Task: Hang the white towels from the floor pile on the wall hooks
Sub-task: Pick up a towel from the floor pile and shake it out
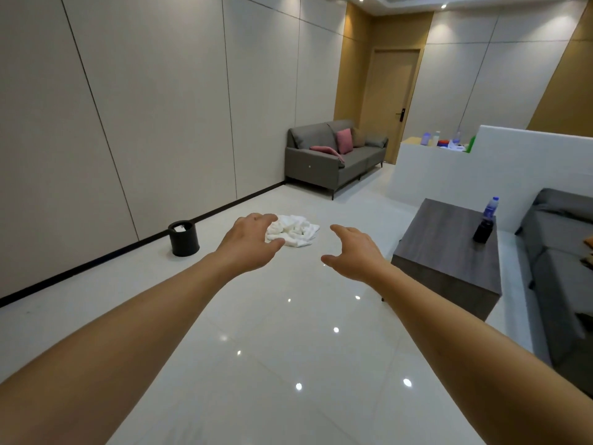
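Looks like the very first step tbh, the reach for the pile, nothing picked up yet. Both arms are stretched out fwd over the glossy tile floor (288,348). Left hand (252,244) is loosely spread, fingers relaxed, holding nothing; it overlaps the near-left edge of the white towel pile (296,232) in view, but I can't tell if it's actually touching or just in front of it. Right hand (353,255) is also spread w/ fingers a bit curved, empty, just right of the pile and apart from it.

Towels are a crumpled heap on the floor, right between/beyond the two hands. Black bin (183,238) sits well left of the left hand by the wall; dark wood table (449,245) w/ a water bottle (490,208) is off to the right of the right hand.

Next imo: get down closer, pinch one towel out of the heap. No hooks visible from here, so gotta find those too.
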Motion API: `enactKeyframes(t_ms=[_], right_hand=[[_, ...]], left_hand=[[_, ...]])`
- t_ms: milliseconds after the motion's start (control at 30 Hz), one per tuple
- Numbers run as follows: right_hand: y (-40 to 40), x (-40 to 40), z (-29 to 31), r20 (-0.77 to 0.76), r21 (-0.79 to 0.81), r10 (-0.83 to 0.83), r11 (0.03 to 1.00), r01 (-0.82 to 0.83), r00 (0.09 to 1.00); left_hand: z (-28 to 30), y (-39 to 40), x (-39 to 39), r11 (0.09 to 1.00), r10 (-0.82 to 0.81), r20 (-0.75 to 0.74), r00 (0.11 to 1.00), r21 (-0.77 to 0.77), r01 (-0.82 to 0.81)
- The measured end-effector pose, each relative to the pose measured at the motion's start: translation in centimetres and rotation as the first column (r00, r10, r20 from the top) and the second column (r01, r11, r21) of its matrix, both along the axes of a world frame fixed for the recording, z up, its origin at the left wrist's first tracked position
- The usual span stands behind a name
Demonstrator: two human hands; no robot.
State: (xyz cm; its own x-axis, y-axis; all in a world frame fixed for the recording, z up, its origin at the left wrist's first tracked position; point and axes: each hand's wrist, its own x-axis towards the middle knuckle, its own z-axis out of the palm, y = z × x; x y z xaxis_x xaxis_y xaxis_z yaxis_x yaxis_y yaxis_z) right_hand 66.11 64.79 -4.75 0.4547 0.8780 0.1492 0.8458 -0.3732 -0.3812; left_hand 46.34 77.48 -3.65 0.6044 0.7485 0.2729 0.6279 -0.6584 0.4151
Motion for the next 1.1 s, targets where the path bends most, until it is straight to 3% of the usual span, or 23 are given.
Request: enactKeyframes(t_ms=[600, 1100], right_hand=[[38.1, 24.9, -2.0, -0.081, -0.02, 0.07, 0.997, -0.071, 0.994], [71.8, 39.8, -6.9, -0.143, -0.1, -0.033, 0.995, 0.019, 0.989]], left_hand=[[-1.3, 36.3, 23.9, 0.997, 0.057, -0.051, 0.997, -0.057, -0.06], [-6.0, 72.5, 39.6, 0.992, -0.034, -0.117, 0.993, -0.128, 0.019]])
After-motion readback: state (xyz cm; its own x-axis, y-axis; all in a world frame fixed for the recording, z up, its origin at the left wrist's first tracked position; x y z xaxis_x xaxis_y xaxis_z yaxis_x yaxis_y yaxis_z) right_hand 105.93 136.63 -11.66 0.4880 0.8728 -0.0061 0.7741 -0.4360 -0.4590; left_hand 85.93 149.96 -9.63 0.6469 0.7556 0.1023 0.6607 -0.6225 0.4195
